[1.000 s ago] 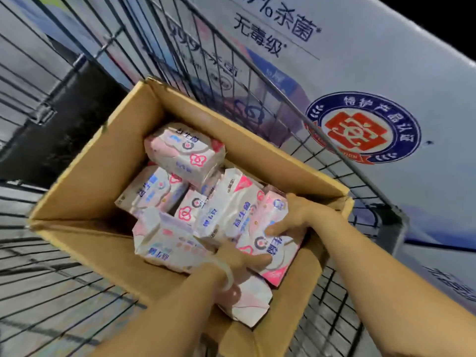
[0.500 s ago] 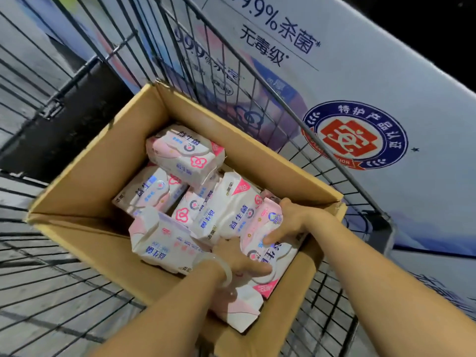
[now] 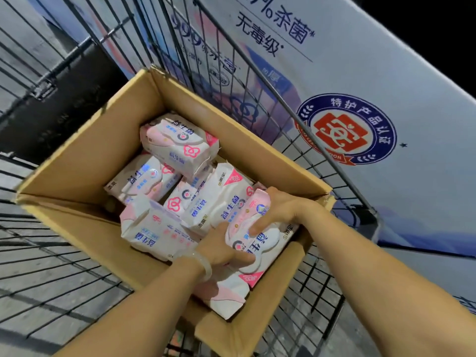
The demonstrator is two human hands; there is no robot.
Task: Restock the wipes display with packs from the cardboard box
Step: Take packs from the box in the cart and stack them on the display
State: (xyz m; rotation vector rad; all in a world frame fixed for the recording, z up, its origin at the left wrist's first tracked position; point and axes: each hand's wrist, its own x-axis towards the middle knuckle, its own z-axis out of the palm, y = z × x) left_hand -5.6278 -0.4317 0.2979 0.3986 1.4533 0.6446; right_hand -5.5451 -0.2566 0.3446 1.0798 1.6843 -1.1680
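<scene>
An open cardboard box (image 3: 85, 161) sits in a wire cart and holds several pink-and-white wipes packs. Both hands are down in its near right corner on one pack (image 3: 260, 247). My left hand (image 3: 224, 249), with a pale bracelet on the wrist, grips the pack's near left edge. My right hand (image 3: 279, 211) curls over its far end, fingers pressed on the front. Another pack (image 3: 180, 144) lies on top at the back of the box, and one (image 3: 154, 231) sits just left of my left hand. A further pack (image 3: 226, 295) lies under my left wrist.
The wire shopping cart (image 3: 257, 81) surrounds the box, its rim running along the right. A large white printed display panel (image 3: 386, 86) with a red-and-blue seal stands beyond the cart. A black flap (image 3: 59, 109) hangs at the cart's far left. Grey floor shows through the mesh.
Both hands have tightened on the same pack, and it has tipped up slightly at the far end. The view has drifted a little; the other packs have not moved.
</scene>
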